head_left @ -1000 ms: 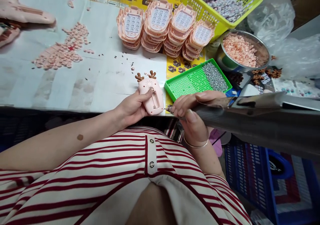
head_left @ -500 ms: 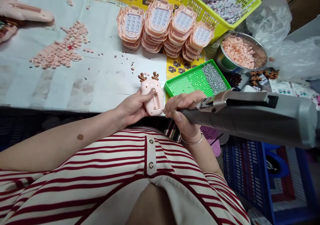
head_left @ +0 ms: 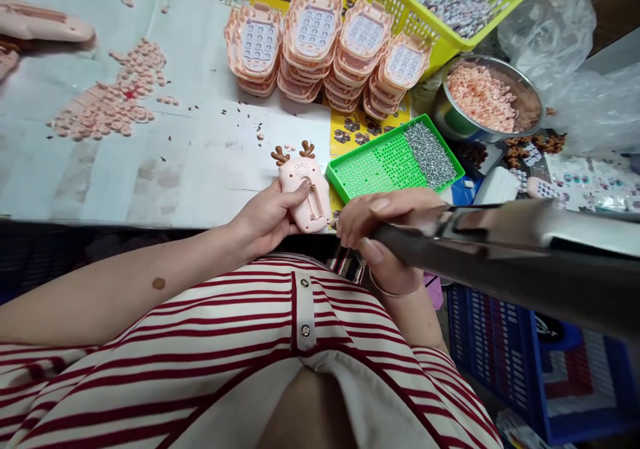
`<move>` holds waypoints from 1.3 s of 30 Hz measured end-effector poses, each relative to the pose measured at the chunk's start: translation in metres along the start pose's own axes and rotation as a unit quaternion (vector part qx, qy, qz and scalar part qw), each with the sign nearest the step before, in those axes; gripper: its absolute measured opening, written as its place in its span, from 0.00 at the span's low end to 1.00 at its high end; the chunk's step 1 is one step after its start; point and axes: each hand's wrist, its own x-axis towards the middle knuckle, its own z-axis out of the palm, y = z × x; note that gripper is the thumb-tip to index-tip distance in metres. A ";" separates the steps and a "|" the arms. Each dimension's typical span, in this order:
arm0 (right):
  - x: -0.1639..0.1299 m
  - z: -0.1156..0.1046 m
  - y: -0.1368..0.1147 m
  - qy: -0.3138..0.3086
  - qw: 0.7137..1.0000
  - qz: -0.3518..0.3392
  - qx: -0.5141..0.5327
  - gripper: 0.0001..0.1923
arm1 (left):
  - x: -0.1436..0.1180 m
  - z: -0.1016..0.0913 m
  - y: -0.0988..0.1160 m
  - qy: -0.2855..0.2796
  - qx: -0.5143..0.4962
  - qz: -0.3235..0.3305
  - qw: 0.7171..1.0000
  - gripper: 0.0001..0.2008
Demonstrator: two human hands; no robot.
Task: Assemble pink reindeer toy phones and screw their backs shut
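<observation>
My left hand [head_left: 267, 217] grips a pink deer-shaped toy phone [head_left: 307, 191] back side up at the table's near edge, thumb on its open battery slot; brown antlers point away from me. My right hand [head_left: 381, 230] is closed around a long grey electric screwdriver [head_left: 505, 249] that runs off to the right. Its tip sits just right of the toy's lower corner, hidden by my fingers. A green tray [head_left: 380, 166] with a heap of small screws lies just behind my right hand.
Stacks of pink phone fronts [head_left: 320, 49] stand at the back. A yellow basket [head_left: 440, 2], a metal bowl of pink parts [head_left: 485, 99] and plastic bags are at the right. Loose pink buttons [head_left: 107, 99] lie at the left. A blue crate [head_left: 515, 362] is below.
The screwdriver swung its tip in against the toy's right edge, then drew back slightly to the right and down. My left hand kept the toy in place.
</observation>
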 end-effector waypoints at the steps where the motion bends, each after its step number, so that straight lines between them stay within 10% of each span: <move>1: 0.003 -0.003 -0.002 0.014 1.000 -0.007 -0.001 0.17 | 0.000 0.000 0.000 -0.003 0.003 0.000 1.000 0.13; 9: 0.007 -0.030 0.004 0.164 0.980 0.033 -0.108 0.18 | 0.004 -0.007 -0.002 -0.013 0.001 -0.005 1.000 0.14; 39: -0.003 -0.047 0.034 0.137 0.982 0.004 -0.129 0.14 | 0.003 -0.007 -0.002 -0.007 0.002 -0.004 1.000 0.16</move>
